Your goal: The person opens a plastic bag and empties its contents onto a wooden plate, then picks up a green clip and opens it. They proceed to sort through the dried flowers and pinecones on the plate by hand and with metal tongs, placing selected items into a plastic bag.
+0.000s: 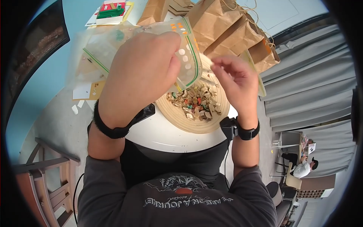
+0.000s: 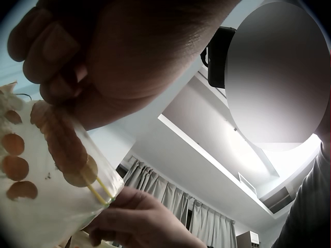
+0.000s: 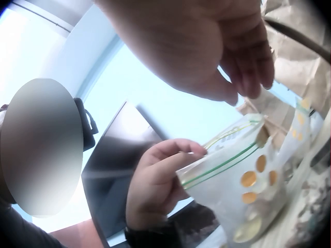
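My left hand grips a translucent zip bag with a green seal line and orange and white dots. In the right wrist view, thumb and fingers pinch this bag beside its seal. My right hand hangs just right of the bag's mouth, fingers bent loosely, with a gap between thumb and fingertips and nothing visible between them. Below both hands, a round pale wooden plate bears a heap of dried flakes and petals, mostly beige with red and green bits.
Brown paper bags stand behind the plate. Another clear bag lies left of my left hand, and red and green packets sit at the back left. The white table's edge is close to my lap. A person sits far right.
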{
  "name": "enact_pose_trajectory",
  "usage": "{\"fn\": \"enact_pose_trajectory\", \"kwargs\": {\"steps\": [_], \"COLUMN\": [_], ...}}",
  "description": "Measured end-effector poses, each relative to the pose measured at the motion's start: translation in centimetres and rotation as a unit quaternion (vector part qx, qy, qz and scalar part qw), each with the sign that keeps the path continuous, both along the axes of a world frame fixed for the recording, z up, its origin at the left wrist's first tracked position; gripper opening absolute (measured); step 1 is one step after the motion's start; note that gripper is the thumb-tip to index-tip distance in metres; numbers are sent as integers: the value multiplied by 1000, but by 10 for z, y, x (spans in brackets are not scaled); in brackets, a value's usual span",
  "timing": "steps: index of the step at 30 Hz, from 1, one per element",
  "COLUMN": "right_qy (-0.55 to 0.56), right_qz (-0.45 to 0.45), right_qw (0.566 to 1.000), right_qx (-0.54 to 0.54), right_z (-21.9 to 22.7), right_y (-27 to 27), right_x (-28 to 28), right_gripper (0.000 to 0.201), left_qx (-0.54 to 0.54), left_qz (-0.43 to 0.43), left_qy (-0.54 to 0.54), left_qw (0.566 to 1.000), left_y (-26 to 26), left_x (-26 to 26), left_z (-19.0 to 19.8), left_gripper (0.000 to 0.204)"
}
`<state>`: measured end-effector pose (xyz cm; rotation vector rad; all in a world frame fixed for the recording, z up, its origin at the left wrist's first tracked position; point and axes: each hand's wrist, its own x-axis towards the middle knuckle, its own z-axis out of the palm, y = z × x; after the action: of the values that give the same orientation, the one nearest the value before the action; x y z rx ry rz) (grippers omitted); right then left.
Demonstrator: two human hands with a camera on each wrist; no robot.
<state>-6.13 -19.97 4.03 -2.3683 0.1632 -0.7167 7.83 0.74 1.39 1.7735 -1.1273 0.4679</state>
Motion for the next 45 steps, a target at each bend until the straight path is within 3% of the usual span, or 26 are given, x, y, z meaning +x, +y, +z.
{"fn": "enact_pose_trajectory", "kwargs": {"steps": [1, 2, 4, 13, 17, 25, 45], "right_qy": [77, 77, 291, 392, 362, 371, 283], "right_qz": [-41, -40, -29, -86, -66, -84, -108], "right_qw": [995, 995, 949, 911, 922, 922, 952], "right_qx": [-45, -46, -113, -91, -123, -67, -50], "right_z": [-1, -4, -12, -33, -45, -52, -53], "right_y": [-8, -16, -30, -42, -38, -38, -47], "right_x": [-7, -14, -27, -71, -70, -62, -58], "right_gripper": [23, 23, 35, 72, 65, 32, 19], "left_qx": [3, 2, 9, 1, 3, 7, 4], "left_qz": [0, 1, 3, 5, 3, -2, 1], "left_qy": [-3, -2, -7, -13, -14, -6, -7], "left_qw": [1000, 1000, 1000, 1000, 1000, 1000, 1000], "left_y": [1, 2, 2, 0, -4, -6, -4], "left_x": [1, 1, 2, -2, -3, 0, 0], "left_z": [-1, -1, -1, -1, -1, 0, 0], "left_gripper": [6, 6, 7, 7, 7, 7, 7]}}
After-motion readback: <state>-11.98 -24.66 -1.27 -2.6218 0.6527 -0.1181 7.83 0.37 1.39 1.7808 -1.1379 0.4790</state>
